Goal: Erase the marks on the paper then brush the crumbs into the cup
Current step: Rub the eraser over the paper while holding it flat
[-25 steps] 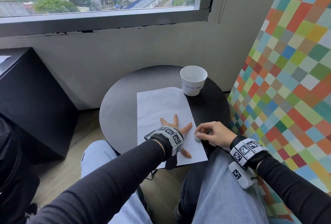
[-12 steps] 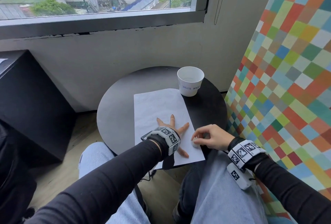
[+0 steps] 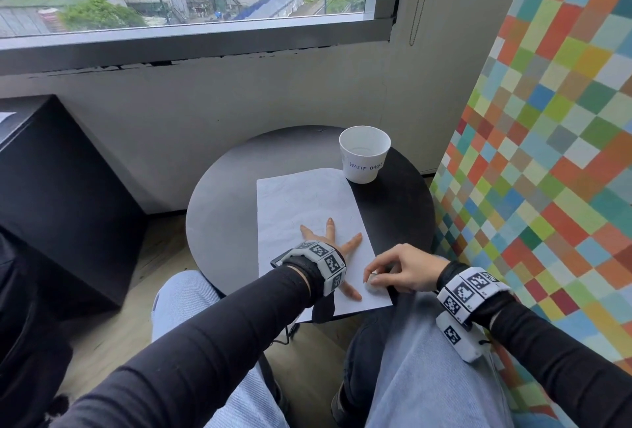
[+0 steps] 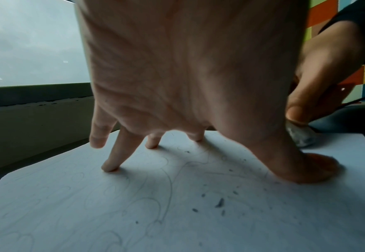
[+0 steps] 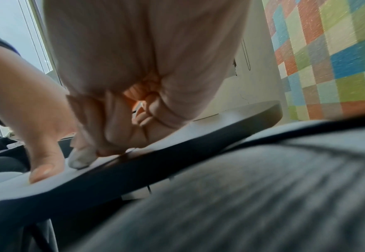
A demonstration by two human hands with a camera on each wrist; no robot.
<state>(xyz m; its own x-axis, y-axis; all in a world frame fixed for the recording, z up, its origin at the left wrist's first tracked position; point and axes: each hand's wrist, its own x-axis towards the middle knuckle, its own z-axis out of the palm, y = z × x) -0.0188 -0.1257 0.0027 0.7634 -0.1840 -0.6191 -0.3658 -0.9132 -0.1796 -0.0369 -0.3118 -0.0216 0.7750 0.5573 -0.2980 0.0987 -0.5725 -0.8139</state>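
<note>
Seated person at a round black counter (image 3: pixel 222 222) below a window. A white sheet of paper (image 3: pixel 301 198) lies on the counter, its near edge at the counter's near rim. The left hand (image 3: pixel 333 239) rests on the near half of the paper with straight, spread fingers (image 4: pixel 110 163); the left wrist view shows the fingertips and the thumb pressed to the sheet while the palm arches above it, holding nothing. Faint pencil loops and lines cover the paper around this hand, and dark eraser crumbs (image 4: pixel 219 202) lie scattered on the paper close to the thumb.

The right hand (image 3: pixel 403 272) is at the paper's near right corner, wrist raised, fingers curled downward. Thumb and fingertips pinch a small white eraser (image 3: pixel 372 282), greyed with use, whose underside touches the paper just right of the left thumb; the right wrist view is blurred but shows the same contact (image 5: pixel 80 157).

A white paper cup (image 3: pixel 364 154) stands upright on the counter at the paper's far right corner, touching or just beside that corner. Handwriting on its wall reads "WASTE BASK", the rest curving out of sight. Both wrists carry bands printed with black-and-white square markers (image 3: pixel 321 253). A multicoloured checkered panel (image 3: pixel 547 119) stands right of the counter.
</note>
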